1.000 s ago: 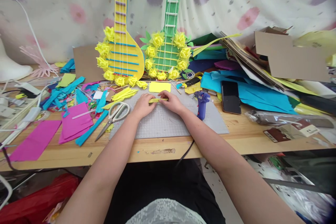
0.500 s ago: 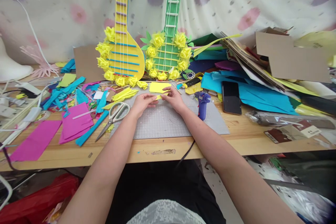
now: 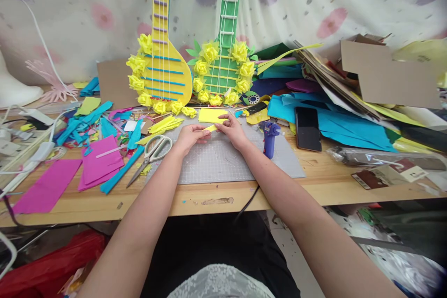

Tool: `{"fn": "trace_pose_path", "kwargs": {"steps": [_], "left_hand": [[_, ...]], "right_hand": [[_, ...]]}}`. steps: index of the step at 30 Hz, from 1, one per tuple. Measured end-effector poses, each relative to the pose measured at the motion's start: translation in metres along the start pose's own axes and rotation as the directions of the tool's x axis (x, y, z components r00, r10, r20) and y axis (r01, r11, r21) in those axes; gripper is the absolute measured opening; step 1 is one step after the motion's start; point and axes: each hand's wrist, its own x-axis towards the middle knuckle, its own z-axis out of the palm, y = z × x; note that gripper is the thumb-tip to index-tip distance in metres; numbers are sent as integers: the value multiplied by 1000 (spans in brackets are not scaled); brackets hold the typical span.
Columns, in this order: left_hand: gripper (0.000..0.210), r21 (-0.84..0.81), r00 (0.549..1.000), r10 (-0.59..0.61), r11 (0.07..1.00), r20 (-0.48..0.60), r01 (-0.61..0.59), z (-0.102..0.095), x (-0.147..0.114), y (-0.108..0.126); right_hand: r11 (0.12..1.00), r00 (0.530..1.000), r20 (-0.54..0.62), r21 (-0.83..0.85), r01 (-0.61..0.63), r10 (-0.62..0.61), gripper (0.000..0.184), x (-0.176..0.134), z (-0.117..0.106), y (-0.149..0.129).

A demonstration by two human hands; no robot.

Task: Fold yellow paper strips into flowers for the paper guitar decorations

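Between my two hands, over a grey cutting mat (image 3: 213, 167), is a small strip of yellow paper (image 3: 211, 128). My left hand (image 3: 191, 138) pinches its left end, and my right hand (image 3: 233, 130) grips its right end with the fingers closed. Just beyond the fingers lies a yellow paper rectangle (image 3: 208, 115). Scissors (image 3: 152, 153) rest to the left of my left hand, beside a pile of yellow paper strips (image 3: 163, 124). A blue glue gun (image 3: 270, 139) stands on the mat to the right of my right hand.
At the back lean a yellow paper guitar (image 3: 169, 72) and a green one (image 3: 223, 72), both trimmed with yellow flowers. Pink paper sheets (image 3: 101, 160) and scraps cover the left. A phone (image 3: 308, 129), blue paper (image 3: 352, 125) and stacked cardboard (image 3: 391, 72) lie on the right.
The yellow strip has tilted a little and shows more of its surface between my fingers. Both hands stay in nearly the same place.
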Motion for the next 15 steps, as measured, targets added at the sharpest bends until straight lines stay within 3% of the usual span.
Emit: {"fn": "trace_pose_path", "kwargs": {"steps": [15], "left_hand": [[31,7,999,-22,1000,48,21,-4,3,-1]], "right_hand": [[997,997,20,-39,69,-69,42,0,-1,-1]]}}
